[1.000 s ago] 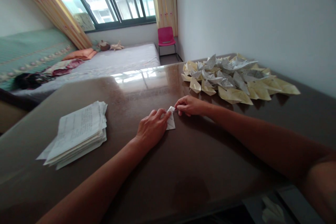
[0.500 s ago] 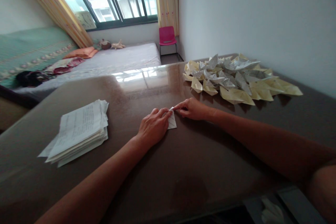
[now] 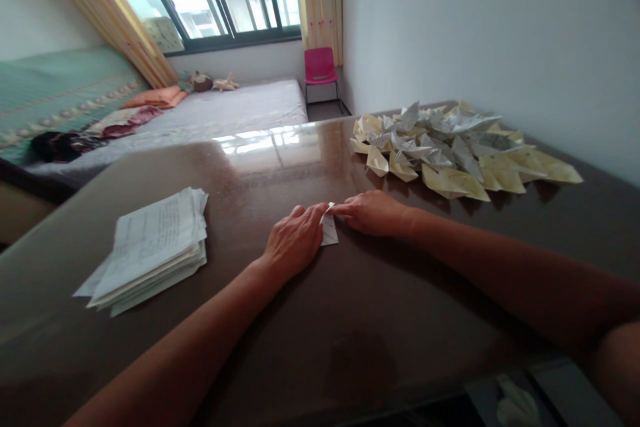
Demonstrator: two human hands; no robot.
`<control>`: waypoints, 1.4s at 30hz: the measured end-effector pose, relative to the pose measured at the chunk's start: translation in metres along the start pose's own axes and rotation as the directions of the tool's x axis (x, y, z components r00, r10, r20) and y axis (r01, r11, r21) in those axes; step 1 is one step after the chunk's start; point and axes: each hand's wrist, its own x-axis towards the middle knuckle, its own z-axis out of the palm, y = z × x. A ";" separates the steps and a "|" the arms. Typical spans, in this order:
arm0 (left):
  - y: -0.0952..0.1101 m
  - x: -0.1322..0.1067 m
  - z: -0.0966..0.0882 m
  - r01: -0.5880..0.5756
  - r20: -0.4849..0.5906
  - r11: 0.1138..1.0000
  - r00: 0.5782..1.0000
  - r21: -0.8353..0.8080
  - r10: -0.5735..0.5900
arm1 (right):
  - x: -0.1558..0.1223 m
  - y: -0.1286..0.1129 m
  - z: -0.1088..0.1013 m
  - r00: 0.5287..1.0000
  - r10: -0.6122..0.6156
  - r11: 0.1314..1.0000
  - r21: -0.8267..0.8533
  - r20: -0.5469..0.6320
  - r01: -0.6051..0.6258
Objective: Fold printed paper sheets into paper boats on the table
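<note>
A small folded paper (image 3: 330, 235) lies on the brown glossy table, its upper tip raised between my fingers. My left hand (image 3: 294, 240) holds the paper against the table from the left, its fingers together and covering most of the sheet. From the right, my right hand (image 3: 373, 212) reaches the upper tip with its index finger stretched toward it and the other fingers curled in. Whether the thumb pinches the tip from below is hidden.
To the left rests a stack of printed sheets (image 3: 150, 247). Several folded paper boats (image 3: 450, 150), white and yellowish, are heaped at the back right near the wall. Beyond the table (image 3: 280, 347) stand a bed (image 3: 250, 103) and a pink chair (image 3: 321, 68).
My right hand has turned slightly, and its index finger now lies at the paper's upper tip, which stands up a little more. The left hand stays nearly in place.
</note>
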 end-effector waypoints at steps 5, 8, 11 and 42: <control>-0.001 -0.001 0.001 -0.019 -0.009 1.000 1.000 0.015 0.019 | 0.003 0.012 0.002 0.998 0.028 0.985 0.171 0.047 -0.035; -0.002 -0.002 0.003 -0.058 -0.016 0.998 0.998 0.033 0.058 | 0.007 0.028 0.004 0.995 -0.023 0.921 0.389 0.096 -0.016; -0.002 -0.002 0.003 -0.079 -0.016 0.996 0.997 0.047 0.079 | 0.010 0.034 0.003 0.998 0.061 0.893 0.447 0.014 -0.061; -0.033 -0.001 0.000 0.172 0.090 0.775 0.985 -0.609 -0.148 | 0.017 0.039 0.011 0.987 -0.116 0.747 0.645 -0.107 0.158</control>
